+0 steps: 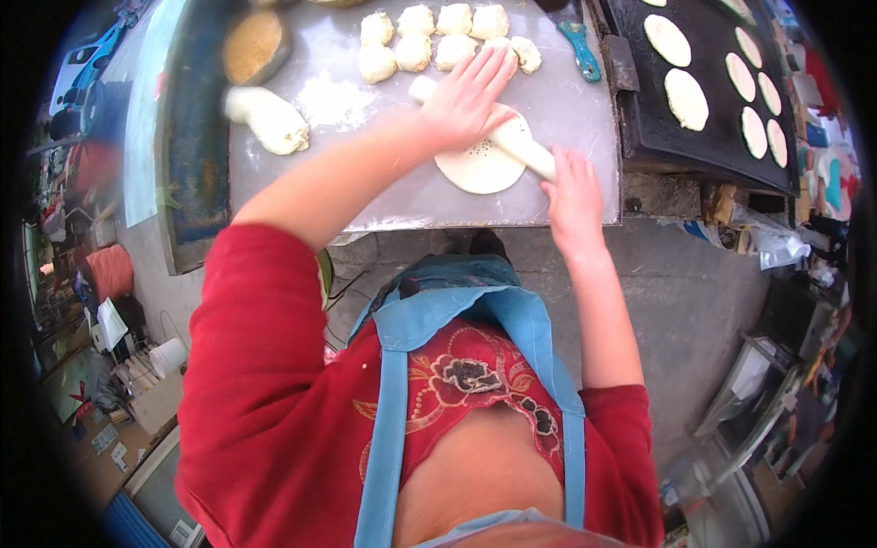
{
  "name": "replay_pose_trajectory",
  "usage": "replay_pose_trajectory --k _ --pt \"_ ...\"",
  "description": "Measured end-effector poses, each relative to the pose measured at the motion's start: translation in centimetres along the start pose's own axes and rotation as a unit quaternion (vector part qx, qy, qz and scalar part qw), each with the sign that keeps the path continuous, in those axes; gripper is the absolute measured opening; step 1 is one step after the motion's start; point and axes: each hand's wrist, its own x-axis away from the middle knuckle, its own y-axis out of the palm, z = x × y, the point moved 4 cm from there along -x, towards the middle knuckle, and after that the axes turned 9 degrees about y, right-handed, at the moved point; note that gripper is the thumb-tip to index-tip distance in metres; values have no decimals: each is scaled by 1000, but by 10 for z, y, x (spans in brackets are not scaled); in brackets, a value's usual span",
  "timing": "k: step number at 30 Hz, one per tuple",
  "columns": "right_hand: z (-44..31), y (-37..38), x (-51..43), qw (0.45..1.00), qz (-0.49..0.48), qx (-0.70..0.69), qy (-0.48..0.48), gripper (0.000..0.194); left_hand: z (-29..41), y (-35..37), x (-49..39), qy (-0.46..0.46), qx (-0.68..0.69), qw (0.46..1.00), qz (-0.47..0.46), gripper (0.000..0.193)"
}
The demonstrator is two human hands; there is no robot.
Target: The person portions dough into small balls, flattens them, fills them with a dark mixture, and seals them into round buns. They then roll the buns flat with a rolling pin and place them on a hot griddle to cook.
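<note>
A flat round of dough (479, 171) with dark seeds on it lies near the front edge of a metal-topped table (411, 198). Across it runs a pale rolling pin (527, 152), slanting from upper left to lower right. My left hand (469, 103) lies over the upper part of the pin, fingers stretched out and pointing up and right. At the pin's lower right end is my right hand (574, 185), its fingers laid along and over the end. Two rows of dough balls (454, 51) sit just beyond my left hand. White flour (332, 99) is spread left of them.
A thick piece of dough (274, 123) lies on the table's left, below a bowl of brown contents (253, 48). A teal-handled tool (581, 53) rests at the right edge. Beside the table, a dark griddle (651, 127) carries several dough rounds (686, 99).
</note>
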Motion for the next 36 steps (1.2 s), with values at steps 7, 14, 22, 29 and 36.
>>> replay_pose_trajectory --k 7,14,22,29,36 --pt "-23 1 41 996 -30 -79 -37 46 70 -54 153 -79 93 991 -53 62" --pt "-59 43 -130 991 52 59 -105 71 -23 -47 104 -239 122 962 -43 44" --pt "-45 24 -9 993 -23 57 -98 61 51 -49 142 -211 99 969 80 41" --pt "-44 20 -25 987 89 -116 -63 29 58 -69 213 -447 312 834 84 55" --pt "-62 67 -82 994 23 -109 8 17 -16 -101 365 -643 214 664 317 53"
